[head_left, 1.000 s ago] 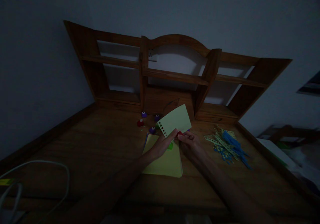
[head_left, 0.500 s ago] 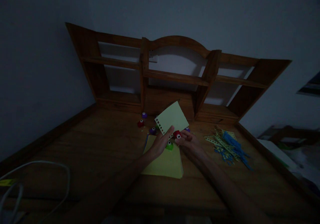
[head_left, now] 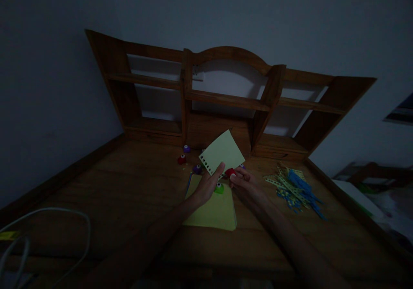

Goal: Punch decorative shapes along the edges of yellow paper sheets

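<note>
Wooden surface holds four small punches. Left hand grips one pale green paper card, held up above a stack. Right hand pinches one small red punch at the card's edge.

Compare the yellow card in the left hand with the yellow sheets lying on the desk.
The yellow card is held up and tilted by the left hand; the yellow sheets lie flat on the desk. The card is smaller, with punched holes along one edge; the sheets are a larger stack with none visible. Both are pale yellow paper.
</note>
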`<state>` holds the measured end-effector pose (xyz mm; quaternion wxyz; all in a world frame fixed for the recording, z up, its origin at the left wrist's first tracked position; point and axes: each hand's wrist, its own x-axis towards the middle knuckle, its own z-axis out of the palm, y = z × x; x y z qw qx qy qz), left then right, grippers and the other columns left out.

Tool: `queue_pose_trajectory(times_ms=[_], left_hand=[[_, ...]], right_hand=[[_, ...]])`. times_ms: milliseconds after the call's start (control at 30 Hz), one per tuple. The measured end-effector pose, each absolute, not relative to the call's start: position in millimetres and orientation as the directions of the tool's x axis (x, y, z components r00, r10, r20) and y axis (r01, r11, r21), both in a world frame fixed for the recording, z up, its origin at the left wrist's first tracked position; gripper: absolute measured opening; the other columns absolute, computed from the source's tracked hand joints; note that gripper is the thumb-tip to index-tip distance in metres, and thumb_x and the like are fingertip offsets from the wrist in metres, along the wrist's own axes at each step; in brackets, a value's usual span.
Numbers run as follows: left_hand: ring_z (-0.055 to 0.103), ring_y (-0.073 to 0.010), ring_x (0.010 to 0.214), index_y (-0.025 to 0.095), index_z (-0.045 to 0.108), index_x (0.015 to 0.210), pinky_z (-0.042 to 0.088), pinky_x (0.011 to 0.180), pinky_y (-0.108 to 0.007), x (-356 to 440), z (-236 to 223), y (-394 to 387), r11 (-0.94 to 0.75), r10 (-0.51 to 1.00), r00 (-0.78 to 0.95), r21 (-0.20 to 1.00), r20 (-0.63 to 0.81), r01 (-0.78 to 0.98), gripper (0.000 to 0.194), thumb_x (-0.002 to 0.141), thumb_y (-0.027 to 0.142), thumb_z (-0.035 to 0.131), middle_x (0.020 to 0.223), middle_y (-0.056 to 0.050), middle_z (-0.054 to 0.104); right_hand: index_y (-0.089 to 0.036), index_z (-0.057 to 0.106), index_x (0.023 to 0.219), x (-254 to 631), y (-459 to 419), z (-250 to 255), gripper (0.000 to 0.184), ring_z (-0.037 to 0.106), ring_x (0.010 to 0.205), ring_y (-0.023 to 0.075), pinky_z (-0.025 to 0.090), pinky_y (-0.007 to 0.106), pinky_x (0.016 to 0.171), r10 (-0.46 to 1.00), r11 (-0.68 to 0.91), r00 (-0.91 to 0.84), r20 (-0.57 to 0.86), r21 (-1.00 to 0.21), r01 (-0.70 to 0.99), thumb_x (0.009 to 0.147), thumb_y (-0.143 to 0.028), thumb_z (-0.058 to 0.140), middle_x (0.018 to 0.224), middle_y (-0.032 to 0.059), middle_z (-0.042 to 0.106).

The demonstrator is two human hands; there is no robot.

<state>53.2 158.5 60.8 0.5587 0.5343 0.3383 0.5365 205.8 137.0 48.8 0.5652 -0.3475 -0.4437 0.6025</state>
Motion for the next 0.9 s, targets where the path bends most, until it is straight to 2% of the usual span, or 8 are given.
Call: queue_pose_trajectory(times_ms=[167, 367, 500, 567, 700, 800, 900], left_hand=[[0.042, -0.0192, 0.13, 0.02, 0.046, 0.135, 0.027, 0.111, -0.029, 52.7, 61.7, 157.6, -0.186, 0.956, 0.181, 0.955, 0.23, -0.23, 0.055, 0.087, 0.047, 0.051, 0.141, -0.006, 0.048], [0.043, -0.0213, 0.13, 0.021, 0.047, 0.134, 0.028, 0.111, -0.033, 54.7, 55.2, 162.2, -0.181, 0.958, 0.177, 0.953, 0.227, -0.243, 0.056, 0.086, 0.048, 0.053, 0.139, -0.006, 0.05], [0.043, -0.0214, 0.13, 0.022, 0.051, 0.13, 0.028, 0.112, -0.032, 53.1, 56.8, 163.5, -0.206, 0.966, 0.099, 0.941, 0.239, -0.269, 0.054, 0.084, 0.049, 0.056, 0.138, -0.005, 0.051], [0.047, -0.0238, 0.127, 0.019, 0.056, 0.124, 0.031, 0.11, -0.034, 51.0, 59.8, 165.3, -0.192, 0.973, 0.069, 0.936, 0.221, -0.295, 0.052, 0.083, 0.052, 0.056, 0.132, -0.007, 0.057], [0.058, -0.0297, 0.113, 0.014, 0.065, 0.112, 0.045, 0.097, -0.041, 46.2, 62.9, 172.9, -0.031, 0.977, 0.181, 0.921, 0.109, -0.389, 0.058, 0.083, 0.061, 0.048, 0.108, -0.012, 0.07], [0.062, -0.0292, 0.106, 0.015, 0.065, 0.112, 0.049, 0.091, -0.04, 43.6, 60.4, 178.5, 0.009, 0.981, 0.177, 0.903, 0.075, -0.43, 0.06, 0.08, 0.064, 0.05, 0.099, -0.011, 0.072], [0.063, -0.0287, 0.103, 0.015, 0.066, 0.11, 0.05, 0.088, -0.039, 42.5, 57.3, 181.2, 0.0, 0.979, 0.18, 0.893, 0.091, -0.45, 0.058, 0.08, 0.063, 0.051, 0.099, -0.012, 0.072]], right_hand=[[-0.019, 0.066, 0.089, 204.8, 136.1, 48.9, 0.024, 0.054, 0.063, 0.0099, 0.042, 0.022, 0.059, 0.984, 0.046, -0.141, 0.107, -0.924, -0.38, 0.069, -0.022, 0.079, 0.079, 0.0, 0.065], [-0.02, 0.064, 0.09, 205.3, 138.6, 46.4, 0.028, 0.056, 0.067, 0.0112, 0.043, 0.023, 0.061, 0.981, 0.05, -0.153, 0.12, -0.916, -0.398, 0.067, -0.02, 0.08, 0.084, 0.0006, 0.066], [-0.02, 0.065, 0.091, 207.9, 140.5, 45.1, 0.03, 0.054, 0.059, 0.0096, 0.042, 0.022, 0.056, 0.982, 0.046, -0.153, 0.111, -0.927, -0.373, 0.066, -0.02, 0.08, 0.078, -0.0012, 0.066], [-0.021, 0.065, 0.091, 209.1, 141.1, 45.1, 0.03, 0.054, 0.057, 0.0091, 0.041, 0.022, 0.055, 0.984, 0.052, -0.142, 0.109, -0.933, -0.356, 0.065, -0.02, 0.081, 0.079, -0.0008, 0.067], [-0.021, 0.066, 0.091, 210.1, 141.8, 45.7, 0.03, 0.057, 0.059, 0.0098, 0.043, 0.023, 0.057, 0.988, 0.039, -0.126, 0.089, -0.934, -0.355, 0.065, -0.022, 0.081, 0.084, 0.0007, 0.069], [-0.02, 0.068, 0.093, 210.5, 142.3, 45.3, 0.03, 0.058, 0.062, 0.0101, 0.045, 0.023, 0.06, 0.992, 0.023, -0.103, 0.068, -0.923, -0.385, 0.066, -0.022, 0.08, 0.084, 0.0009, 0.069], [-0.018, 0.069, 0.095, 212.3, 144.1, 43.4, 0.026, 0.059, 0.062, 0.0095, 0.048, 0.022, 0.063, 0.994, 0.007, -0.097, 0.053, -0.906, -0.422, 0.07, -0.021, 0.077, 0.082, 0.0016, 0.069]])
